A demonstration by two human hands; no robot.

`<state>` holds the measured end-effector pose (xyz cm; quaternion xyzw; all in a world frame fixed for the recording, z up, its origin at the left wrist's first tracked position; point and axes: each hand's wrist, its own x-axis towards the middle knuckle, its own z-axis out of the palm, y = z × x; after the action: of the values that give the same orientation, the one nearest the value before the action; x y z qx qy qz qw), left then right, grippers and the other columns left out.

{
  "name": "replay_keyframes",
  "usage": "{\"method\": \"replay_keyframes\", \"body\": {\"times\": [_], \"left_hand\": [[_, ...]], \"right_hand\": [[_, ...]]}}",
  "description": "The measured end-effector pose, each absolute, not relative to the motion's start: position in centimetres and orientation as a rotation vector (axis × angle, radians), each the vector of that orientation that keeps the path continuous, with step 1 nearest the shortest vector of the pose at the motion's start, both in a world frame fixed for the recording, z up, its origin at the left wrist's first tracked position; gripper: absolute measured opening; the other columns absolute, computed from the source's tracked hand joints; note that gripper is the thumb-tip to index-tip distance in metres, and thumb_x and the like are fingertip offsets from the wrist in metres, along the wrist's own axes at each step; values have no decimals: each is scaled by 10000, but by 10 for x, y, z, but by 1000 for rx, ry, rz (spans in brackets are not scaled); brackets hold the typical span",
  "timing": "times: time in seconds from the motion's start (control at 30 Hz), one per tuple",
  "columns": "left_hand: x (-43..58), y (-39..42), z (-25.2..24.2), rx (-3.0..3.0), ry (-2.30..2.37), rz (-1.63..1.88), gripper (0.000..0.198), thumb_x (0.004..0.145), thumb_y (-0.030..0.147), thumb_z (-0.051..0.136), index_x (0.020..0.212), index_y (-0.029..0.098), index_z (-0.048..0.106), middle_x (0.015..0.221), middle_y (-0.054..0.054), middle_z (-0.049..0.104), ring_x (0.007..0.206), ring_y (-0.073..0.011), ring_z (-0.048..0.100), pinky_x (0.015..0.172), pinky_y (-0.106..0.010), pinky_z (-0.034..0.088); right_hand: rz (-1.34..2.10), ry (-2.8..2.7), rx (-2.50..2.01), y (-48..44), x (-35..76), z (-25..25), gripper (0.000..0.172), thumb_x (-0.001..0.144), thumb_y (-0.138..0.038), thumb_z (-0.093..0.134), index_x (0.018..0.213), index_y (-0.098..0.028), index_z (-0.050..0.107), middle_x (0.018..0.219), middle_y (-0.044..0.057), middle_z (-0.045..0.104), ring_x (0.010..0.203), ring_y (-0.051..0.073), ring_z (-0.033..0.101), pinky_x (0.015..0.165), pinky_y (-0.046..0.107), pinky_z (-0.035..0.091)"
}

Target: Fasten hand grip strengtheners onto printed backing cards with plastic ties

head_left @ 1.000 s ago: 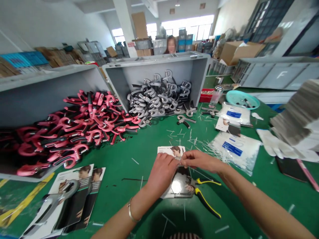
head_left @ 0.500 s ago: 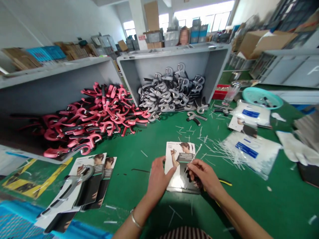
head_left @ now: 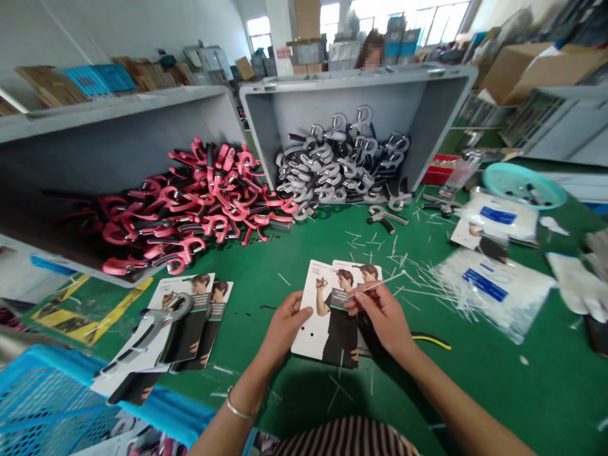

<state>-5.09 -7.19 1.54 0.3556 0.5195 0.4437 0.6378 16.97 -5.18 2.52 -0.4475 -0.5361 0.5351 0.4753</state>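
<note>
My left hand [head_left: 284, 326] is closed on the left edge of a printed backing card [head_left: 323, 332], thumb on top, tilting it slightly above the table. Between the fingertips of my right hand [head_left: 387, 316] is a thin white cable tie [head_left: 393, 278], pointing up and to the right over the card's right side. A second card [head_left: 370, 273] shows behind the first, partly covered by it and by my right hand. Beside my right wrist, a yellow-and-black handle [head_left: 434, 341] sticks out; the rest of that tool is hidden.
Grey bins hold red hand grippers [head_left: 213, 202] and grey hand grippers [head_left: 332, 164]. Cards with a grey hand gripper [head_left: 164, 323] lie left, above a blue crate [head_left: 52, 386]. Loose cable ties and a plastic bag [head_left: 498, 291] lie right, near a turquoise dish [head_left: 522, 180].
My left hand has taken the top card by its edge and shifted it left, uncovering another card behind. The cable tie stays in my right hand, now lying flatter. The view has shifted.
</note>
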Motion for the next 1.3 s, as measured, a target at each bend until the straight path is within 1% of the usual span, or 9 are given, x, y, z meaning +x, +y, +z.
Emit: {"method": "replay_keyframes", "body": {"times": [0.33, 0.5, 0.6, 0.77, 0.83, 0.9, 1.07, 1.2, 1.3], "left_hand": [[-61, -73, 13, 786, 1221, 1007, 493, 730, 329, 734, 1176, 169, 597, 821, -16, 731, 550, -116, 607, 514, -197, 437], [-52, -74, 6, 683, 1202, 1226, 390, 807, 427, 655, 1077, 148, 697, 933, -54, 740, 739, -157, 657, 654, -223, 485], [-37, -76, -5, 579, 1195, 1291, 367, 763, 400, 659, 1021, 145, 714, 891, -64, 743, 731, -188, 655, 677, -272, 504], [-24, -75, -11, 849, 1354, 1121, 102, 597, 213, 723, 621, 121, 684, 589, -44, 658, 572, -171, 556, 570, -268, 451], [-26, -75, -7, 918, 1361, 1090, 96, 597, 194, 710, 561, 131, 646, 540, -21, 616, 561, -161, 528, 557, -256, 430], [-31, -78, -1, 1080, 1436, 1037, 74, 647, 212, 683, 647, 138, 675, 585, -19, 632, 593, -167, 538, 574, -252, 431], [-46, -95, 9, 1599, 1719, 776, 242, 774, 224, 628, 994, 186, 721, 942, -79, 716, 830, -220, 624, 744, -287, 466], [-61, -107, 20, 1614, 1429, 631, 313, 816, 164, 577, 1094, 199, 718, 1083, -95, 704, 961, -242, 638, 873, -326, 485], [-72, -114, 27, 1631, 1163, 595, 363, 887, 181, 539, 1217, 249, 670, 1254, -76, 648, 1135, -239, 587, 1012, -345, 433]], "right_hand": [[1228, -1408, -1124, -57, 141, -8, 185, 964, -392, 520, 993, -211, 544, 907, 51, 690, 770, 182, 705, 699, 326, 581], [1127, -1446, -1176, -57, 136, -10, 163, 967, -367, 513, 1005, -222, 577, 921, 51, 680, 771, 183, 683, 695, 321, 557], [982, -1571, -1189, -58, 133, -12, 124, 959, -325, 535, 972, -226, 609, 953, 53, 677, 854, 196, 653, 793, 344, 517], [887, -1636, -1145, -59, 132, -12, 78, 931, -279, 585, 903, -219, 625, 940, 45, 661, 910, 203, 612, 856, 342, 456], [938, -1597, -1144, -59, 135, -11, 84, 925, -282, 592, 888, -217, 631, 939, 38, 657, 903, 198, 607, 849, 331, 450], [1053, -1539, -1143, -59, 140, -11, 99, 925, -297, 589, 884, -218, 632, 924, 27, 653, 872, 188, 605, 825, 318, 454], [1365, -1313, -1085, -59, 152, -13, 127, 916, -347, 596, 916, -222, 618, 833, -7, 628, 751, 157, 590, 733, 283, 477], [1401, -1344, -1088, -58, 154, -13, 126, 912, -347, 603, 919, -224, 629, 829, -11, 632, 765, 153, 592, 739, 274, 474], [1412, -1354, -1078, -57, 153, -12, 135, 920, -355, 593, 921, -224, 625, 829, -8, 635, 775, 157, 598, 742, 277, 477]]}}
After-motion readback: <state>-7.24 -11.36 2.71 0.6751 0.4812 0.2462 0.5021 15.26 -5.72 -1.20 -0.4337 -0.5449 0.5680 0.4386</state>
